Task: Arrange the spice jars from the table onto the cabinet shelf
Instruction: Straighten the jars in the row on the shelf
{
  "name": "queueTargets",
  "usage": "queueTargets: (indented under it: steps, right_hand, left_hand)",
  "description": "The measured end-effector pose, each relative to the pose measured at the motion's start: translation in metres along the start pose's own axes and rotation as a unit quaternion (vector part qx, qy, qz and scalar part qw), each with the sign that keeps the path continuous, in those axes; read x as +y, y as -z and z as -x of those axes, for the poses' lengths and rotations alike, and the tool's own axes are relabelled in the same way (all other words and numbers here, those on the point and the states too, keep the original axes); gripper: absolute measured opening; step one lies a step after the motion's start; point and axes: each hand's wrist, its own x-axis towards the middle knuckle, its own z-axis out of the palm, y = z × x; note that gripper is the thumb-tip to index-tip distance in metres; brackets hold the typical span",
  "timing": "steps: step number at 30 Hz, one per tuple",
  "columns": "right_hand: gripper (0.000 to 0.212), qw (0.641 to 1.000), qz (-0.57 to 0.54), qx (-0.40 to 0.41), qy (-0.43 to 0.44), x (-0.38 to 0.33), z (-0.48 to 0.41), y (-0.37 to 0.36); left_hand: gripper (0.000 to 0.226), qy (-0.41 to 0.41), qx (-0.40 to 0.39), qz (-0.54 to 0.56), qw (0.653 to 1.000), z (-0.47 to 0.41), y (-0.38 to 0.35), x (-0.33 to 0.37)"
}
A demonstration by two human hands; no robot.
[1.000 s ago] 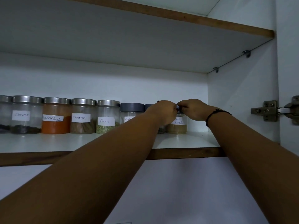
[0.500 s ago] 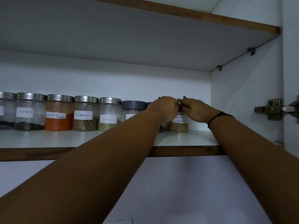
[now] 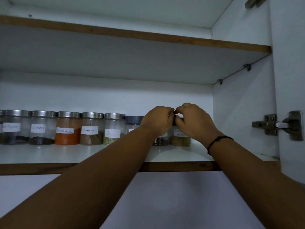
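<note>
Cabinet shelf [image 3: 49, 154], white with a wooden front edge, carries one row of clear labelled spice jars along its back wall. Both hands meet at the right end of that row. The right hand [image 3: 193, 123] curls its fingers round the dark lid of the masala jar [image 3: 180, 140], which stands upright on the shelf with tan powder in its lower part. The left hand [image 3: 156, 119], fingers curled and touching the right hand's fingertips, covers the top of the neighbouring jar [image 3: 160, 141], which has dark contents; what it grips I cannot tell.

Leftward from the hands stand a grey-lidded jar [image 3: 134, 120], its contents hidden by the left forearm, then steel-lidded ones: fennel jar [image 3: 113, 131] with green seeds, cinnamon jar [image 3: 91, 131] with brown sticks, chilli powder jar [image 3: 68, 133] about half full of orange-red powder, cloves jar [image 3: 42, 129] with a thin dark layer, and a pepper jar [image 3: 14, 128], also dark at the bottom. A black wristband [image 3: 217, 141] circles the right wrist.
</note>
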Motion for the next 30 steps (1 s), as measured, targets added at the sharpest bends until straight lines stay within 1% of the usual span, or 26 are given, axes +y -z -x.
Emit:
queueTargets:
  steps: [5,8,14,18,22,26,30]
  right_hand:
    - [0.027,0.998,-0.026,0.042,-0.023,-0.022,0.017,0.028]
    - [0.023,0.995,-0.057,0.073,-0.034,-0.038,0.027,0.043]
    - [0.021,0.982,-0.144,0.115,-0.03,-0.077,0.039,0.06]
    - [0.017,0.976,-0.181,0.116,-0.029,-0.11,0.044,0.072]
    - [0.016,0.972,-0.202,0.123,-0.002,-0.148,0.042,0.086]
    - [0.015,0.965,-0.228,0.125,0.021,-0.192,0.037,0.104]
    - [0.016,0.959,-0.253,0.118,0.045,-0.245,0.035,0.122]
  left_hand:
    - [0.043,-0.011,0.045,-0.001,0.999,0.02,0.025,0.009]
    - [0.043,-0.009,0.075,0.012,0.997,0.038,0.045,0.016]
    - [0.043,0.001,0.089,0.028,0.996,0.07,0.085,0.02]
    - [0.045,0.006,0.09,0.003,0.996,0.091,0.115,0.018]
    - [0.053,0.021,0.106,0.003,0.994,0.113,0.151,0.008]
    - [0.046,0.038,0.113,-0.014,0.993,0.139,0.191,-0.004]
    - [0.049,0.051,0.129,-0.036,0.99,0.167,0.24,-0.018]
